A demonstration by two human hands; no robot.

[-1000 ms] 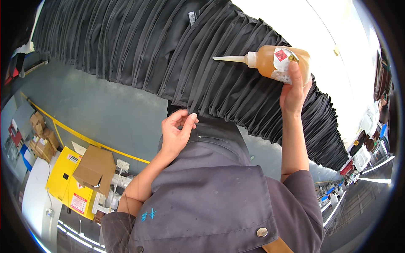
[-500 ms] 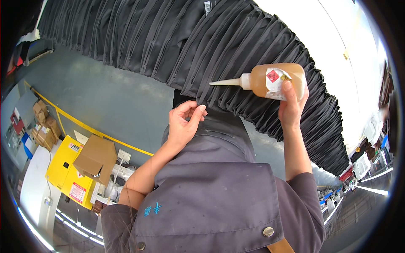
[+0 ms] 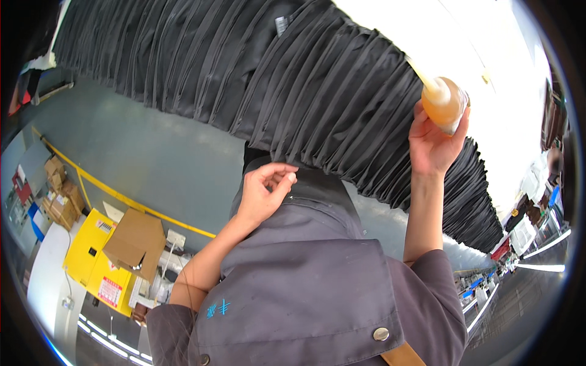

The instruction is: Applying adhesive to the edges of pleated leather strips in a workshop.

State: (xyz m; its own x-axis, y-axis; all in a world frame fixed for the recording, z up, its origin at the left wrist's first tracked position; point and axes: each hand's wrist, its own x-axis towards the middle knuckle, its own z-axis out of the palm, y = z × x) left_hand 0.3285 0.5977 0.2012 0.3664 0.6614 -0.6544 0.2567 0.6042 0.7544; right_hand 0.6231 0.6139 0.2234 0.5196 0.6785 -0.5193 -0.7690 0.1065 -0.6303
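Note:
A squeeze bottle (image 3: 444, 107) with amber liquid and a long pale nozzle is held in my right hand (image 3: 434, 149), at the upper right. My palm is turned up around it, and the bottle tilts with its nozzle pointing up and to the left, over the far edge of the black fabric. A long row of overlapping black fabric pieces (image 3: 201, 67), probably garments, spreads across the work surface before me. Just below its near edge is my left hand (image 3: 265, 192), fingers loosely curled, with a small gap between thumb and index fingertip. Nothing shows in that hand.
A white work surface (image 3: 488, 85) lies beyond the fabric at the right. A grey floor (image 3: 165, 140) with a yellow line (image 3: 122, 192) is at the left. There stand a yellow cabinet (image 3: 85, 259), an open cardboard box (image 3: 134, 244) and stacked cartons (image 3: 61, 207).
My right hand has carried the bottle up and right and turned its nozzle from leftward to up-left. My left thumb and index finger, earlier pressed together at the fabric's edge, have parted slightly.

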